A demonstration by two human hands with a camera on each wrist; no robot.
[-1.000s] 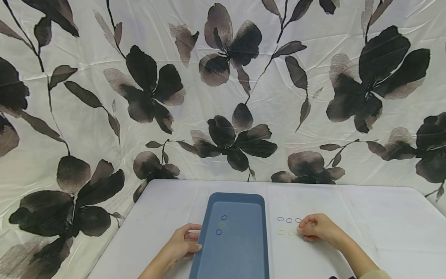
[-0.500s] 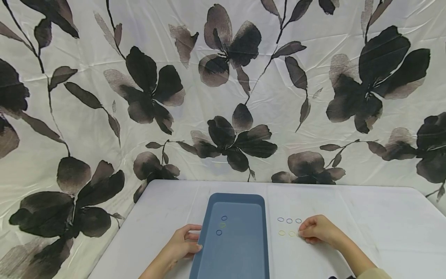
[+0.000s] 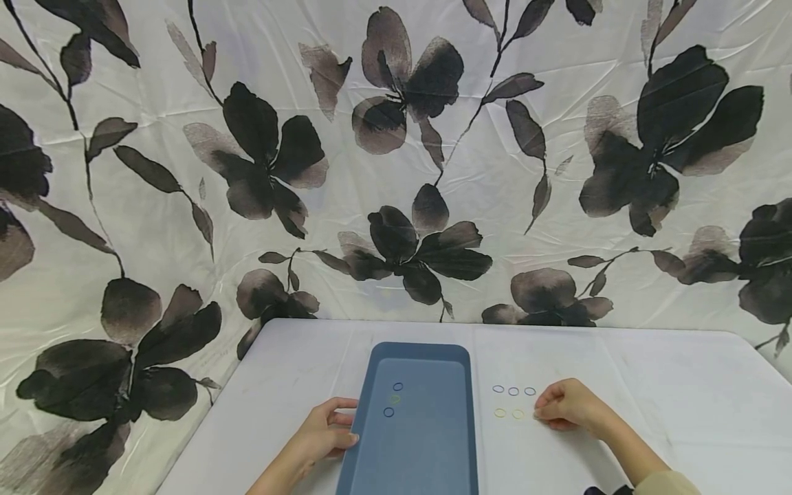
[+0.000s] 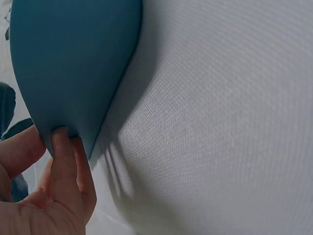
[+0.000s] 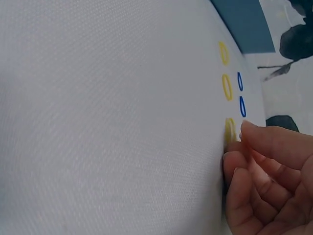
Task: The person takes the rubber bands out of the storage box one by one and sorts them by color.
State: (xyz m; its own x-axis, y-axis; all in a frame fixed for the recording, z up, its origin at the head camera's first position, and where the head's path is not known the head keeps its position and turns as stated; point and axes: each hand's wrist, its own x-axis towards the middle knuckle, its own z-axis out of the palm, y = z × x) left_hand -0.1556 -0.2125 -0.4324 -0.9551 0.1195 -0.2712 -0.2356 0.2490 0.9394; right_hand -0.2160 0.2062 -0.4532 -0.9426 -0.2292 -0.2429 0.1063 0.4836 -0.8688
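My left hand (image 3: 322, 430) grips the left edge of a long blue-grey tray (image 3: 421, 460); the left wrist view has thumb and fingers on either side of the tray edge (image 4: 73, 112). On the tray lie two thin blue rings (image 3: 398, 382) and a thin yellow ring (image 3: 395, 395) between them, in a column. To the tray's right, my right hand (image 3: 572, 409) is low at the table, thumb and forefinger pinching a yellow ring (image 5: 226, 128) that is partly hidden by the fingers. Beside it lie two more yellow rings (image 5: 227, 99) in a row.
A row of three blue rings (image 3: 513, 388) lies behind the yellow ones on the white table (image 3: 680, 399). Behind the table hangs a white cloth (image 3: 551, 41) with dark flowers. A dark object (image 3: 594, 491) shows near the right sleeve (image 3: 668, 484).
The right hand has shifted slightly to the right, widening the gap to the neighbouring yellow ring. The left hand, the tray and the rings lying on it have stayed put.
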